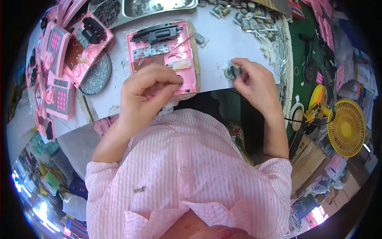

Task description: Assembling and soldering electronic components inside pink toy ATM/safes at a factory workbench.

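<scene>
A pink plastic housing panel (193,75) lies open on the white table in front of me, with a dark mechanism (161,34), a grey metal plate (151,51) and thin wires inside. My left hand (149,89) is over its near part, thumb and forefinger pinched beside a small dark round part (180,81); what they pinch is too small to make out. Farther right, my right hand (256,83) has its thumb and forefinger closed around a small grey metal cylinder (237,71). A small round greenish container (229,73) sits right beside the cylinder.
Pink toy housings with keypads (59,91) crowd the left, near a round dish of small metal parts (97,77). A steel tray (159,8) stands at the back; small motors and white parts (254,24) are heaped back right. A yellow fan (347,127) stands right.
</scene>
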{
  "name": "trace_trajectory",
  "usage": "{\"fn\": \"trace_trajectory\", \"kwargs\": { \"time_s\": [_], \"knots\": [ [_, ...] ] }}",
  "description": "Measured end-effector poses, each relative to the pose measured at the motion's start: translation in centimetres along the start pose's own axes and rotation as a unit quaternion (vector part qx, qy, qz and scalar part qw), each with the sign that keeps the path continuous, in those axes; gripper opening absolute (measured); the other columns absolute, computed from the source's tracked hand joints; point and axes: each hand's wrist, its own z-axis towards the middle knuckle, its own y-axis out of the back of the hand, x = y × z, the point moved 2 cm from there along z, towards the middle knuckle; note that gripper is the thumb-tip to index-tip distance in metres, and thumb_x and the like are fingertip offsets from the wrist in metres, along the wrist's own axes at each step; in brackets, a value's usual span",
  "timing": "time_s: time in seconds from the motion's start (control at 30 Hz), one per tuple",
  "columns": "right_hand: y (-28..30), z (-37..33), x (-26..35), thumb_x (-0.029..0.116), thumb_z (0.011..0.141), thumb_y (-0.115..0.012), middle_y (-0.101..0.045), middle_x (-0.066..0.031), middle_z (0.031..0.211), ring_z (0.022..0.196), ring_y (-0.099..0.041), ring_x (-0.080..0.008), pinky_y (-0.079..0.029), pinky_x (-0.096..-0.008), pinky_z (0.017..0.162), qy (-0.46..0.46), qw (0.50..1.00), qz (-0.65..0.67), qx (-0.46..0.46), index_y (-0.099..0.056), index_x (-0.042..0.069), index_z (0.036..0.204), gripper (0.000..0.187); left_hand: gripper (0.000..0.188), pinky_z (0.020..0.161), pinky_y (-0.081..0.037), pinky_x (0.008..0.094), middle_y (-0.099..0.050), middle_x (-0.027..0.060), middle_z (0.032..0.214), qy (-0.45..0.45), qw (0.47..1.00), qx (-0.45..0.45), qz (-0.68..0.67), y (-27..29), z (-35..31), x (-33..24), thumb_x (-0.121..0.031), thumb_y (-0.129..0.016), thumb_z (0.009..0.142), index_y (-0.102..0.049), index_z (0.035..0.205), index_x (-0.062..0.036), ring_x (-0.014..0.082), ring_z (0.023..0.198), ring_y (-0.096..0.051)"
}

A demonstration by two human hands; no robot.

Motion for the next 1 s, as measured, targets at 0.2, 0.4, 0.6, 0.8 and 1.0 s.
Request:
{"fn": "trace_trajectory", "kwargs": {
  "time_s": [0.2,0.4,0.6,0.8,1.0],
  "knots": [
    [-1.0,-0.1,3.6,0.000,0.085,-0.069,-0.054,0.0055,0.079,0.069,-0.049,-0.0015,-0.038,-0.0161,0.062,-0.064,0.864,0.499,0.018,-0.058,-0.004,0.128,0.045,0.025,0.076,-0.055,0.0237,-0.066,0.0057,0.098,0.076,0.992,-0.038,-0.089,-2.2,-1.2,0.2,0.006,-0.067,0.087,-0.063,0.111,0.0002,0.0104,0.088,-0.065],
    [-4.8,0.7,6.6,0.005,0.087,-0.072,-0.061,0.0009,0.088,0.078,-0.054,-0.0041,-0.042,-0.0176,0.071,-0.072,0.769,0.624,0.120,-0.053,-0.006,0.132,0.050,0.037,0.082,-0.054,0.0227,-0.061,0.0056,0.104,0.083,0.991,-0.028,-0.101,-1.8,-1.5,0.4,0.009,-0.066,0.088,-0.050,0.120,-0.0002,0.0099,0.096,-0.062],
    [-5.2,1.2,6.9,0.003,0.087,-0.071,-0.064,-0.0015,0.093,0.080,-0.057,-0.0054,-0.045,-0.0187,0.072,-0.063,0.781,0.604,0.148,-0.054,-0.005,0.132,0.049,0.037,0.083,-0.055,0.0231,-0.061,0.0061,0.105,0.084,0.991,-0.036,-0.100,-1.4,-1.6,0.6,0.008,-0.067,0.087,-0.050,0.119,-0.0006,0.0102,0.097,-0.063],
    [-5.4,0.7,7.0,0.000,0.083,-0.072,-0.065,-0.0028,0.093,0.074,-0.058,-0.0077,-0.047,-0.0215,0.069,-0.002,0.872,0.484,0.078,-0.057,-0.002,0.128,0.048,0.037,0.084,-0.056,0.0243,-0.061,0.0067,0.106,0.065,0.992,-0.036,-0.099,-1.5,-1.7,0.7,0.008,-0.067,0.087,-0.050,0.119,-0.0003,0.0108,0.098,-0.063],
    [-4.5,0.7,7.6,0.000,0.070,-0.081,-0.066,-0.0065,0.089,0.068,-0.060,-0.0164,-0.049,-0.0266,0.062,0.198,0.957,0.209,-0.036,-0.064,0.000,0.118,0.051,0.036,0.079,-0.057,0.0278,-0.066,0.0115,0.104,-0.046,0.997,-0.051,0.019,-1.1,-1.9,0.3,0.011,-0.069,0.083,-0.053,0.114,0.0010,0.0165,0.094,-0.068]
  ]
}}
